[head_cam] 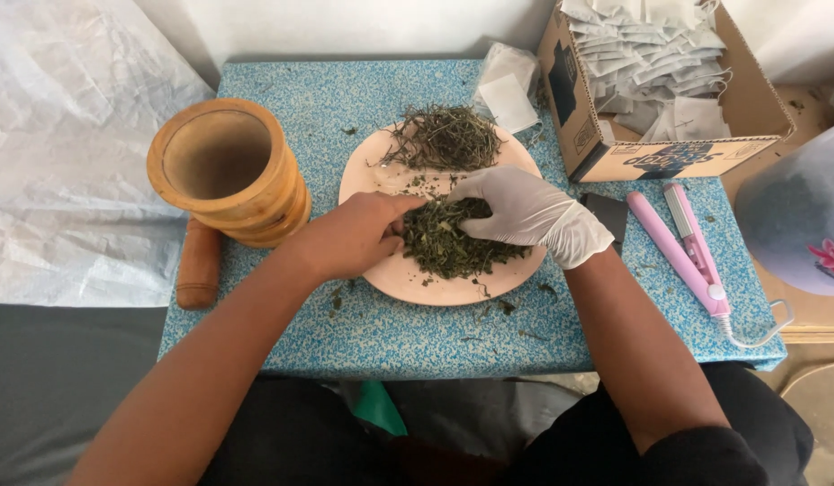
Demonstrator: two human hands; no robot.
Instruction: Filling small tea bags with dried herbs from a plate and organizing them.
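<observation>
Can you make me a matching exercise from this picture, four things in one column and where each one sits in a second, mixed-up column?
Things:
1. wooden mortar
2. cardboard box
3. pink sealer
4. wooden pestle

Places:
A. lying on the blue table, in front of the mortar on the near-left side
B. far right corner, full of small white bags
C. standing left of the pink plate
D. lying right of the plate, in front of the box

Pairs: 1-C, 2-B, 3-D, 4-A
</observation>
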